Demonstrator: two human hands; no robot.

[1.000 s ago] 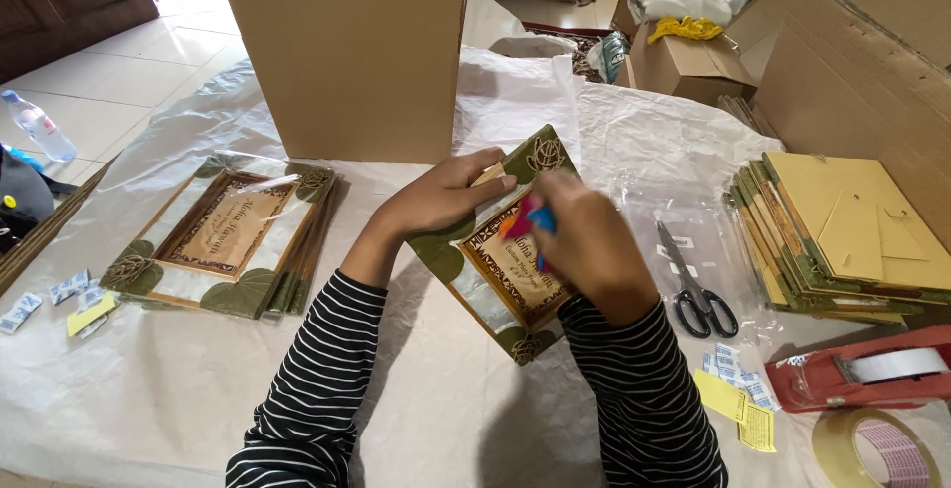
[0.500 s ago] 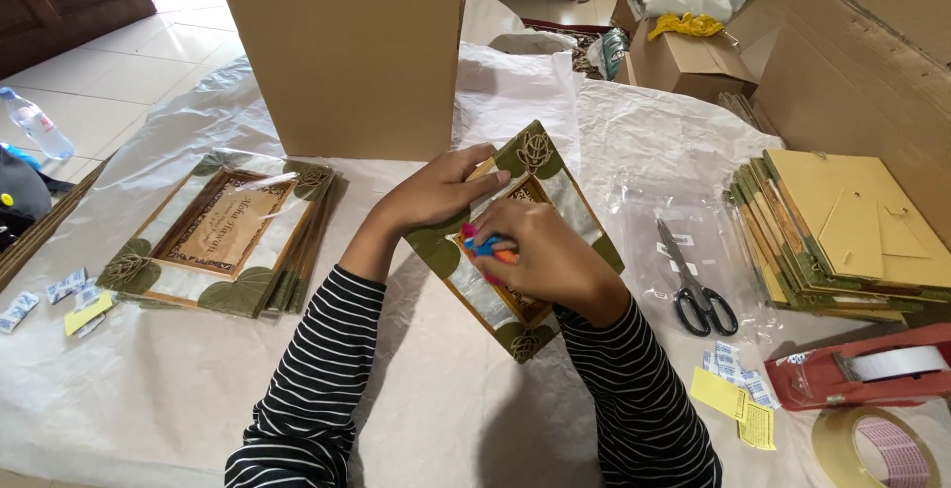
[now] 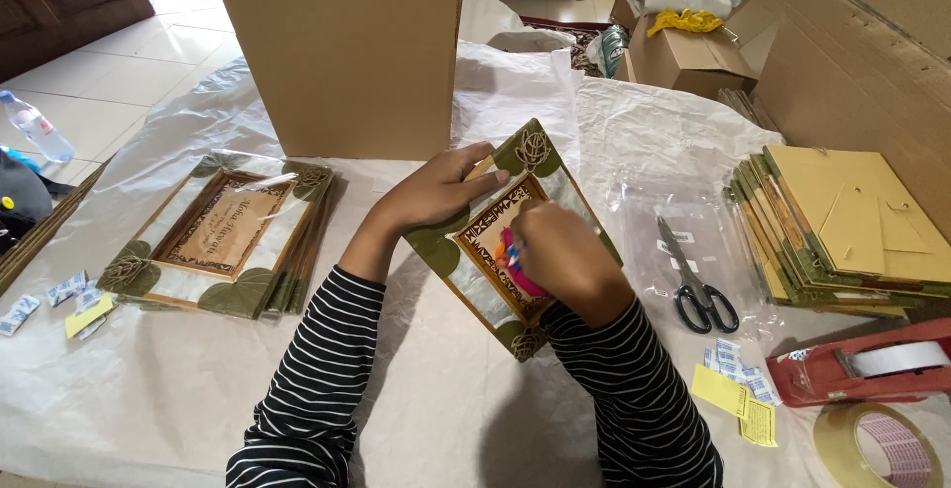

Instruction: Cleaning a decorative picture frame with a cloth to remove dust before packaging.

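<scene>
Left hand (image 3: 436, 191) clamped on the far-left edge of a decorated picture frame (image 3: 510, 240), thumb on the face, fingers wrapped behind, holding it tilted up off the paper-covered surface (image 3: 446, 399) at scene centre. Right hand (image 3: 565, 255) closed around a bright pink and blue cloth (image 3: 513, 260), pressed flat against the frame's central panel. Judged as a wiping or polishing pass over the frame's face. To do it well: keep the left grip on the green border rather than the panel, so no fresh marks land on the wiped area; steady the frame's near corner against the surface so pressure from the cloth does not twist it; work in short strokes from the middle outward, easing off near the cut-out ornaments at the corners, which look delicate and could snag the cloth. Left of the frame, a stack of similar frames (image 3: 223, 235) lying flat; just beyond, a tall cardboard box (image 3: 342, 47). Right, black-handled scissors (image 3: 698, 280) resting on clear plastic sleeves (image 3: 693, 216), a pile of yellow-backed frames (image 3: 852, 225) further right, a red tape dispenser (image 3: 872, 364) and a roll of tape (image 3: 887, 443) at the near right, small yellow slips and white sachets (image 3: 738, 389) beside them. Plastic water bottle (image 3: 35, 126) on the floor at far left.
</scene>
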